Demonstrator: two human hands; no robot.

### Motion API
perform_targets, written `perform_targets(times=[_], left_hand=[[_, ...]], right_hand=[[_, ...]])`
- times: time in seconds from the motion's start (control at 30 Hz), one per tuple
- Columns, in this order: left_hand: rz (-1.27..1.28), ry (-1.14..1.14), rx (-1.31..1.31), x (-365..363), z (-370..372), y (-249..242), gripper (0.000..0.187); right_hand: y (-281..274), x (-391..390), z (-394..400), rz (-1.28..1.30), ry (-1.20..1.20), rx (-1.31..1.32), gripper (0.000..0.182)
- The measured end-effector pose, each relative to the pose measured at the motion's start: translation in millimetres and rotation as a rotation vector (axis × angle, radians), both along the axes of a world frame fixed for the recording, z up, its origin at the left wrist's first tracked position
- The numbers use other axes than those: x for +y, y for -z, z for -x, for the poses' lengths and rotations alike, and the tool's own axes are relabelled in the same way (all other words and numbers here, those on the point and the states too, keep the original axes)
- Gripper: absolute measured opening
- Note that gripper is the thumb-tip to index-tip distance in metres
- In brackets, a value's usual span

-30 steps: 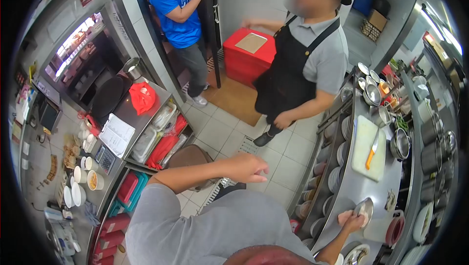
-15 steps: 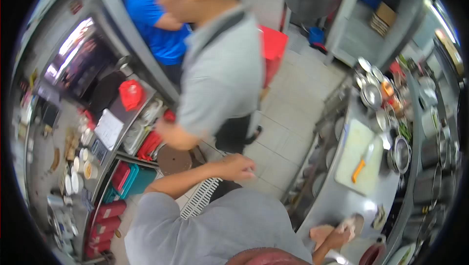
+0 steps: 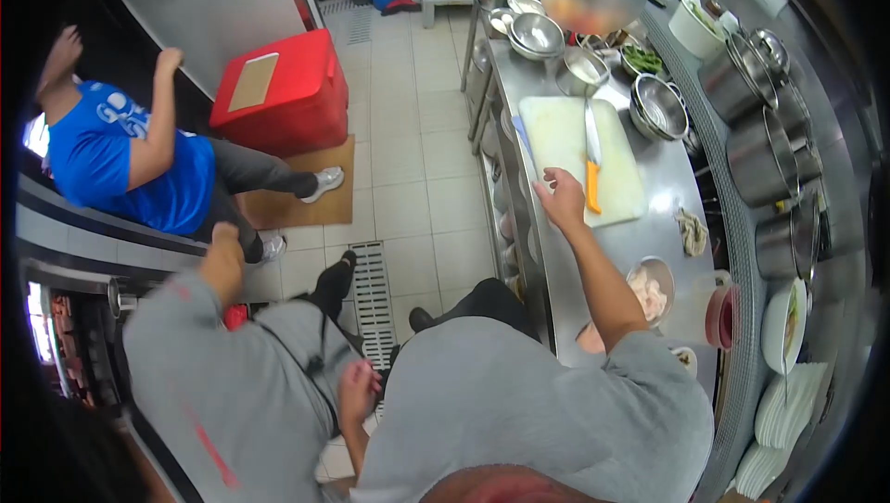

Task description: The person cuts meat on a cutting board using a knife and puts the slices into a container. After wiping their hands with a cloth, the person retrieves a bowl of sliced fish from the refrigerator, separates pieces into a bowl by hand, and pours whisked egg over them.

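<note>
My right hand (image 3: 562,199) reaches over the left edge of a white cutting board (image 3: 556,132). Its fingers are apart and slightly bent, with nothing in them. Just right of it lies a knife (image 3: 593,174) with an orange handle, its blade pointing away from me. My left hand (image 3: 359,392) is low at my left side, fingers curled in, and no held thing shows. Below my right forearm stands a bowl of pale raw meat (image 3: 649,294). A pink piece of meat (image 3: 591,338) shows beside my sleeve, partly hidden.
Metal bowls (image 3: 658,106) and a bowl of greens (image 3: 642,60) stand behind the board. A crumpled cloth (image 3: 692,231) lies to its right. Close on my left is a person in grey (image 3: 232,382); farther off, a person in blue (image 3: 130,155) stands by a red cooler box (image 3: 292,95).
My view has turned right toward the counter. My right hand has gone from the meat bowl to the cutting board. The person in grey has passed to my left side.
</note>
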State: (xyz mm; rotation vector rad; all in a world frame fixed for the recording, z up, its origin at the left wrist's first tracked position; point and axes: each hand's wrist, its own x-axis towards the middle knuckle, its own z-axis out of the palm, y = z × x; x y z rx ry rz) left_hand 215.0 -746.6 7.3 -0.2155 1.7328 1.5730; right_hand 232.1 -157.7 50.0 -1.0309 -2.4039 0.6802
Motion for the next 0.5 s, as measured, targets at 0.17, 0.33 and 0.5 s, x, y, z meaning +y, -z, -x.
perform_targets(times=[0.17, 0.33, 0.5], left_hand=[[0.221, -0.182, -0.168, -50, -62, 46, 0.034], [0.445, 0.058, -0.051, -55, -90, 79, 0.034], [0.662, 0.095, -0.104, -10, -70, 47, 0.033]], right_hand=[[59, 119, 84, -0.194, -0.089, 0.093, 0.037], [5, 209, 193, -0.344, -0.020, -0.153, 0.051], [23, 297, 259, -0.387, -0.073, -0.099, 0.048]])
